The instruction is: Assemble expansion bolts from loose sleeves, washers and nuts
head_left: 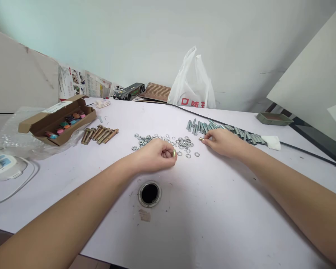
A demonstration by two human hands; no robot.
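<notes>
My left hand [158, 155] is closed around a small gold-coloured metal cylinder [174, 153], whose end pokes out past the fingers; the rest is hidden in the grip. Between the thumb and fingertips of my right hand [221, 141] is another small gold-coloured metal piece [201, 139], pointing left. Flat washers [184, 142] lie between the hands, a few of them loose near the left fingertips. Behind the left hand are hex nuts [142, 141] and thinner rings [167, 137]. Silvery bolts or sleeves [203, 127] lie in a row behind the right hand.
Several gold-coloured bolts [99, 133] lie at left beside an open cardboard box [64, 123] of coloured bottles. A round hole [149, 193] pierces the table near me. A black cable [190, 111] crosses the back, before a white plastic bag [192, 84]. A green tray [274, 118] stands at right.
</notes>
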